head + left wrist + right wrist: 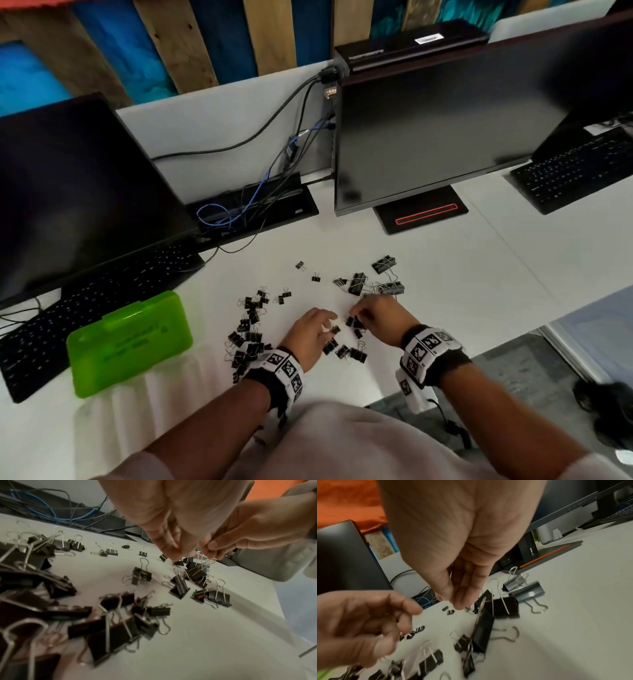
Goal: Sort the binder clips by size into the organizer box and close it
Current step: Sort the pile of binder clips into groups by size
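Observation:
The green organizer box (130, 342) sits at the front left with its lid down. Black binder clips lie scattered on the white desk (445, 274): a pile of small clips (251, 329), large clips (358, 283) farther back, and some clips (342, 351) under my wrists. My right hand (354, 313) pinches the wire handles of a binder clip (197, 568); its fingertips (453, 601) are pressed together. My left hand (178, 556) bunches its fingertips just above a small clip (178, 562). Whether the left hand holds it is unclear.
A keyboard (85, 315) and a dark monitor (75, 192) stand behind the box. A second monitor (462, 130) on its stand base (421, 210) is at the back right, with a cable tray (253, 205) between them. The desk's front edge runs close to my right wrist.

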Tool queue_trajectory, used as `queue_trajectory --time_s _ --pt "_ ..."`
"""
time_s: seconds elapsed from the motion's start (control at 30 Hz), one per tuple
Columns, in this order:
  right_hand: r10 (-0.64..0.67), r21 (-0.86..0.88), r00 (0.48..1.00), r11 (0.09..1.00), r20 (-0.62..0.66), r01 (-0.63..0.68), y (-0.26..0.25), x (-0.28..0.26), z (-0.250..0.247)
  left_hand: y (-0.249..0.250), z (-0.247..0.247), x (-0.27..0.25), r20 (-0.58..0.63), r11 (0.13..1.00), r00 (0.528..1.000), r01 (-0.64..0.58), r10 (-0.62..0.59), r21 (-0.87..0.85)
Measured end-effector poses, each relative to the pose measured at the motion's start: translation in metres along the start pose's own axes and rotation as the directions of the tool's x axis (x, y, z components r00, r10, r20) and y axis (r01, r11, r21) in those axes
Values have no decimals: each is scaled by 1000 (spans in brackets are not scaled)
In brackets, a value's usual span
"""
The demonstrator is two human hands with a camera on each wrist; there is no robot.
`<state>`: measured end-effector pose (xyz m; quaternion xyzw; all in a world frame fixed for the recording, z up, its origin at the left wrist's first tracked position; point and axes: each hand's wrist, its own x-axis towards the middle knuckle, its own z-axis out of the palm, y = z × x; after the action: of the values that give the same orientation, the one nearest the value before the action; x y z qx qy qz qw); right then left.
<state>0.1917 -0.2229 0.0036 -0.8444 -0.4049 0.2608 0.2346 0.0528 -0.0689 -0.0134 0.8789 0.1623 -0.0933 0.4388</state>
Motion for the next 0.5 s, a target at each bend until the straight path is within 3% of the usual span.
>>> queue_trajectory --time_s 0.13,0.23,0.4,0.5 --pt "6 -52 1000 999 -30 -8 2 28 -11 -2 6 -2 84 995 996 -24 16 93" --pt "-13 -183 1000 983 -12 11 0 48 -20 0 10 -2 122 999 992 -16 10 50" --pt "-26 -439 999 898 26 35 0 75 -22 -2 8 5 -37 995 998 -45 49 85" --pt "-59 -554 993 826 105 108 1 88 -13 -3 9 11 -22 978 994 -100 106 182"
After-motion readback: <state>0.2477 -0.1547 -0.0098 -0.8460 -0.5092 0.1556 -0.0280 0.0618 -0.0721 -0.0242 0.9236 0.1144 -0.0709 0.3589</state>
